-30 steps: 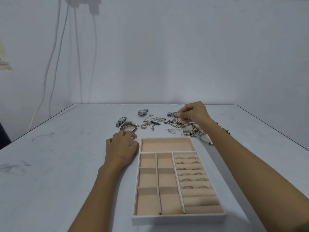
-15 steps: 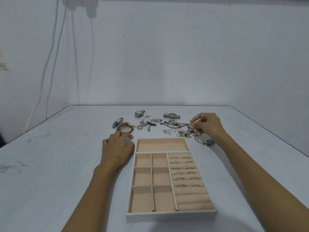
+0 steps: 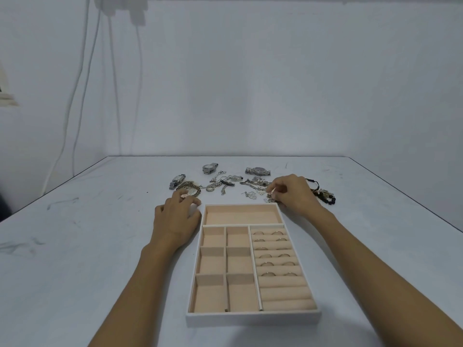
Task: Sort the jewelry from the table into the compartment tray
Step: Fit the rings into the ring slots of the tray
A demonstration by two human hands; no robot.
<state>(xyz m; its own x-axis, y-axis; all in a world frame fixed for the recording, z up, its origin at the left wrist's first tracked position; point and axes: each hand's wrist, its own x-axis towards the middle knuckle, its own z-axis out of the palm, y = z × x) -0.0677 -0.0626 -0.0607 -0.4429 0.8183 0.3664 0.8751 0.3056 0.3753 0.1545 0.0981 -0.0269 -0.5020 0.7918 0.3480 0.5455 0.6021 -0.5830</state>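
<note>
White rect. compartment tray w/ peach velvet lining [image 3: 253, 317] sat on the white counter [image 3: 100, 246] btwn my arms. Its right-hand ring rolls held thin metal rings [image 3: 271, 256], mostly in pairs. My right grip [image 3: 294, 195] pinched a small silver piece [image 3: 270, 195] at the tangled silver jewelry heap [image 3: 225, 185] just beyond the tray. My left grip [image 3: 176, 219] lay relaxed, loosely bent, beside the tray's far-left corner.

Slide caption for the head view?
Right hand pinches a jewelry piece beyond the compartment tray; left hand rests beside it.
</note>
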